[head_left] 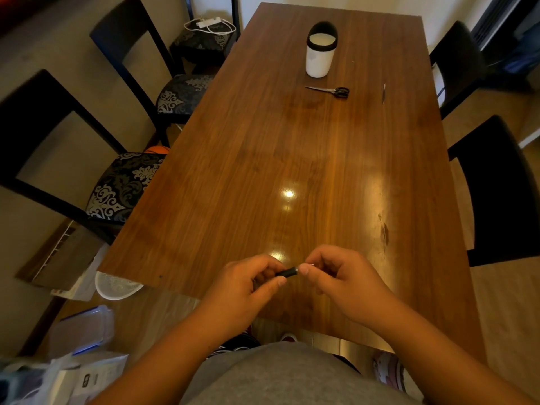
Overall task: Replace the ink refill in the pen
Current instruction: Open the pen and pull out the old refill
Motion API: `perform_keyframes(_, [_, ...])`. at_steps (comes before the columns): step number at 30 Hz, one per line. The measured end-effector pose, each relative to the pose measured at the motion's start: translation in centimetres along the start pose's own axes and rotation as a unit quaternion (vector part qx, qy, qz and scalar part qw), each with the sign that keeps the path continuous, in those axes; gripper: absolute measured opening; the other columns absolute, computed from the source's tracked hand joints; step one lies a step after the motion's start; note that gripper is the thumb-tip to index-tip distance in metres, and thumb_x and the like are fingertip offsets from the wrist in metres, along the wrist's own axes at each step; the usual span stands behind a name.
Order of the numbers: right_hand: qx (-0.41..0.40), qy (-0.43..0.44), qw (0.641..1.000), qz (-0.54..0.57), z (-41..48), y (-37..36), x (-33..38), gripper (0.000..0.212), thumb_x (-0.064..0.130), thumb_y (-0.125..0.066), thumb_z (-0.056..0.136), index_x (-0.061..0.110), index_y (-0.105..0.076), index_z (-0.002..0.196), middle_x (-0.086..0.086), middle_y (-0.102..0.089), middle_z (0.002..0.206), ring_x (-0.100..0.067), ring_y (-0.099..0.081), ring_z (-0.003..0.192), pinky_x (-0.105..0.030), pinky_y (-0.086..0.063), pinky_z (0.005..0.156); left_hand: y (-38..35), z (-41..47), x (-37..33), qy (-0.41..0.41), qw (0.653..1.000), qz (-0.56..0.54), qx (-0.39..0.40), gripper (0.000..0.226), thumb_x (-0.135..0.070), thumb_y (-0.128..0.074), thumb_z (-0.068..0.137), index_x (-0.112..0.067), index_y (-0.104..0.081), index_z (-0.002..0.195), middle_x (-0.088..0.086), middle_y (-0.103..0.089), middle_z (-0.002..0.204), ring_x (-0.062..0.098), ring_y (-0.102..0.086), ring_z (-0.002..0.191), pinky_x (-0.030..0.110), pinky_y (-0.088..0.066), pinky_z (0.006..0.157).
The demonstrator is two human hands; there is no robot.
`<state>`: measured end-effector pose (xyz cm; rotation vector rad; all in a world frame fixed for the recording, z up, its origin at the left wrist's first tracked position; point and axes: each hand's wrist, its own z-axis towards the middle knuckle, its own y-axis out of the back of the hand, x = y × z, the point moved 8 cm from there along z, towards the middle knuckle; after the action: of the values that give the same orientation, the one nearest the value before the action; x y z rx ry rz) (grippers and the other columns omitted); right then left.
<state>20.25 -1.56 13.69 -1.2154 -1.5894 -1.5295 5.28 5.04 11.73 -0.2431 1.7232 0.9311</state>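
Observation:
Over the near edge of the wooden table (292,159) my left hand (245,285) grips a black pen (287,272), most of which is hidden in my fist; only a short dark end shows. My right hand (336,276) pinches something thin and metallic at that end, with the thumb touching the pen's tip. Whether it is the refill or the pen's tip I cannot tell. A thin dark stick-like object (384,92), perhaps a refill or pen part, lies far off at the table's right side.
A white cylindrical holder with a black rim (320,54) stands at the far end, with black-handled scissors (330,90) lying in front of it. Dark chairs (122,182) line both sides. Boxes, bags and a white basket (117,285) sit on the floor at left.

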Motion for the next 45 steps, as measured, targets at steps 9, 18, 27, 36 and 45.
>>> perform_keyframes(9, [-0.002,-0.016,0.995,0.095,0.5,-0.2,-0.2,0.021,0.013,-0.070,0.085,0.034,-0.067,0.085,0.003,-0.066,0.078,-0.013,-0.060,0.069,-0.030,-0.051,0.061,0.3,0.1,0.9,0.020,0.999,-0.027,-0.005,0.010,-0.042,-0.062,0.083,-0.043,-0.066,0.093,-0.016,-0.065,0.078,0.002,-0.059,0.066,0.011,-0.044,0.056])
perform_keyframes(18, [-0.048,-0.062,0.968,0.239,1.7,0.3,-1.1,0.009,0.024,-0.070,0.077,0.018,-0.070,0.084,0.000,-0.066,0.067,-0.009,-0.058,0.059,-0.019,-0.048,0.053,1.1,0.8,2.5,0.059,0.997,-0.054,-0.003,0.009,-0.032,-0.065,0.087,-0.037,-0.068,0.095,-0.007,-0.068,0.084,0.009,-0.062,0.072,0.017,-0.050,0.060])
perform_keyframes(27, [-0.152,-0.185,0.968,0.082,4.7,2.1,-11.0,0.019,0.013,-0.070,0.084,0.027,-0.065,0.074,0.007,-0.065,0.064,0.004,-0.059,0.052,-0.009,-0.045,0.045,2.7,2.3,5.2,0.110,0.992,-0.066,-0.015,0.012,-0.022,-0.065,0.088,-0.034,-0.068,0.089,-0.001,-0.069,0.084,0.006,-0.059,0.064,0.014,-0.048,0.056])
perform_keyframes(36, [-0.073,-0.270,0.950,-0.139,6.0,0.4,-19.6,0.012,0.020,-0.065,0.087,0.027,-0.056,0.082,0.006,-0.059,0.072,-0.008,-0.058,0.060,-0.017,-0.038,0.042,3.9,2.9,8.6,0.175,0.983,-0.057,-0.013,0.010,-0.022,-0.068,0.087,-0.031,-0.069,0.087,0.005,-0.069,0.083,0.003,-0.060,0.067,0.013,-0.049,0.059])
perform_keyframes(45, [-0.072,-0.274,0.945,-0.164,6.6,-0.1,-21.7,0.030,0.017,-0.066,0.083,0.037,-0.048,0.071,0.011,-0.057,0.064,-0.001,-0.053,0.057,-0.017,-0.032,0.042,3.2,3.1,9.9,0.199,0.978,-0.057,0.008,0.012,-0.019,-0.067,0.087,-0.031,-0.069,0.085,0.014,-0.070,0.086,0.005,-0.058,0.066,0.018,-0.046,0.059])
